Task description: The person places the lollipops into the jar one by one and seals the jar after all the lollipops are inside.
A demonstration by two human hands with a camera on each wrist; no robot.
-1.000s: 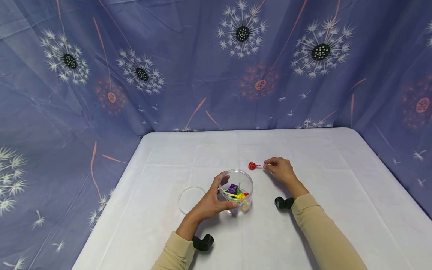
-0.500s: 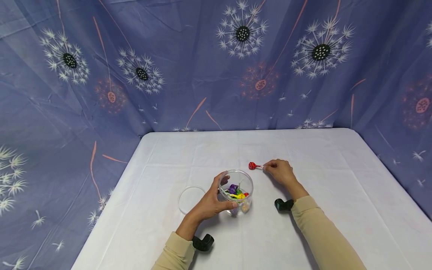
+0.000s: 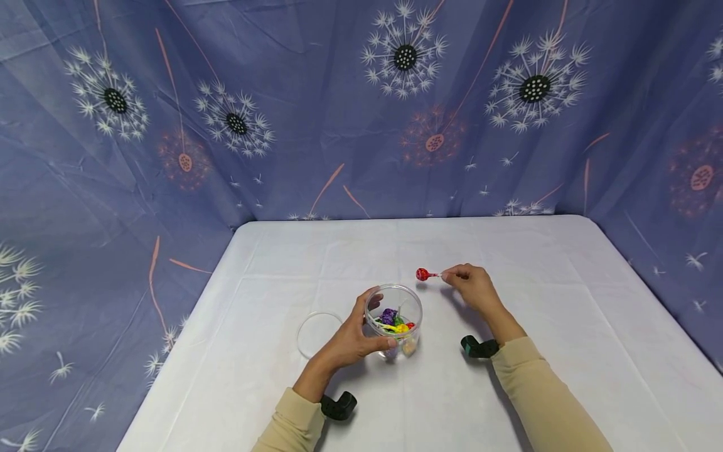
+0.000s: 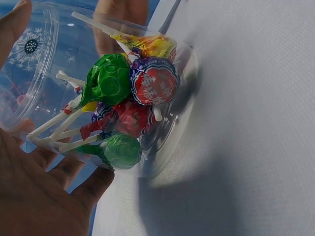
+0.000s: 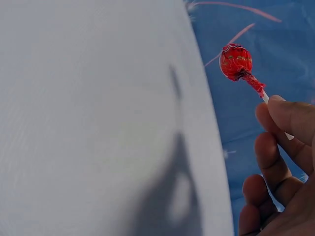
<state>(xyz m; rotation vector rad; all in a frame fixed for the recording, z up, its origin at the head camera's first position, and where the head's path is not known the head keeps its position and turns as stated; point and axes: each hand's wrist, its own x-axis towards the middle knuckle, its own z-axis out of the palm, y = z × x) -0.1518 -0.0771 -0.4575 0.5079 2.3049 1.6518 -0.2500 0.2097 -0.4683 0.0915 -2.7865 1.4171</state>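
The left hand (image 3: pixel 354 336) grips a clear plastic jar (image 3: pixel 415 307) round its side, thumb in front and fingers behind. Inside the jar lie several wrapped lollipops, among them a green lollipop (image 4: pixel 107 78), a purple and red lollipop (image 4: pixel 154 82) and a yellow lollipop (image 4: pixel 155 46). Between thumb and forefinger the right hand (image 3: pixel 474 287) pinches the white stick of a red lollipop (image 5: pixel 236 62), whose wrapped head points left. That lollipop is raised a little off the table, with its shadow beneath it, to the right of and beyond the open-topped jar.
A clear round lid (image 3: pixel 307 336) lies on the white tablecloth (image 3: pixel 316 251) left of the jar. Each wrist carries a black camera mount. A blue curtain (image 3: pixel 316 113) with dandelion prints hangs behind the table and along both sides.
The red lollipop has come up slightly from the tablecloth, pinched by the right hand. The left hand and the jar have stayed in place.
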